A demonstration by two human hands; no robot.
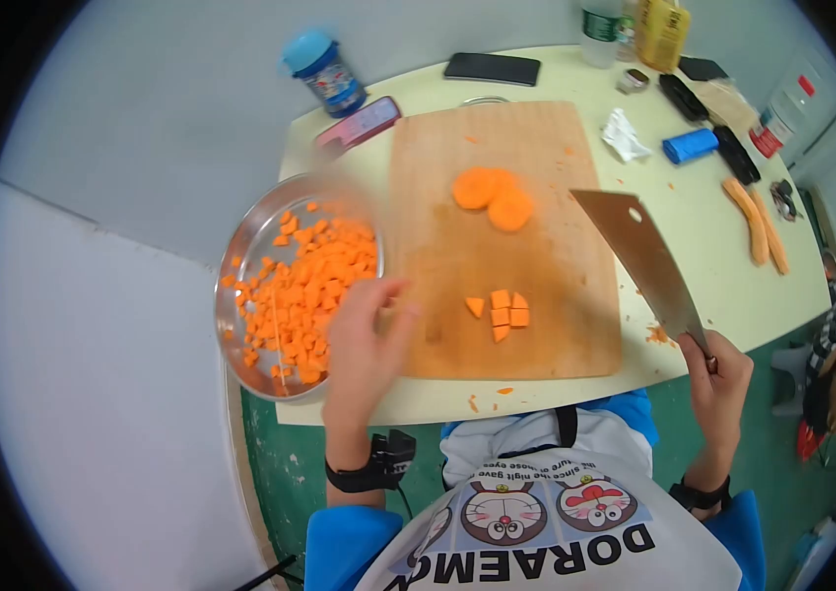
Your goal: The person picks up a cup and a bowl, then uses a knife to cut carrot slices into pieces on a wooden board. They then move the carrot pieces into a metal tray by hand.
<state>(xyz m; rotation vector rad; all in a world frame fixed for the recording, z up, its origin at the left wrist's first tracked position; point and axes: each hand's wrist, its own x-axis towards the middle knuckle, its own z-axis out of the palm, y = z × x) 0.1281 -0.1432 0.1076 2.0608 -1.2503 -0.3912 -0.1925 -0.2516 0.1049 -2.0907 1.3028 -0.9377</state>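
My right hand (715, 379) is closed round the handle of a broad kitchen knife (646, 258), a cleaver type, its blade slanting up and left over the board's right edge. My left hand (370, 340) is slightly blurred, between the metal bowl (231, 325) and the cutting board (556, 345). Its thumb and forefinger are apart with nothing visible between them. Diced carrot (314, 286) lies in the bowl, partly hidden by that hand. A few cut carrot pieces (501, 316) sit grouped on the board's near half. Farther up the board lie overlapping round carrot slices (495, 197).
Two peeled carrots (758, 225) lie at the table's right. Along the back are a blue-lidded bottle (329, 79), a pink phone (364, 123), a black phone (493, 69), and several bottles. Crumpled tissue (625, 135) and a blue packet (690, 146) are right of the board.
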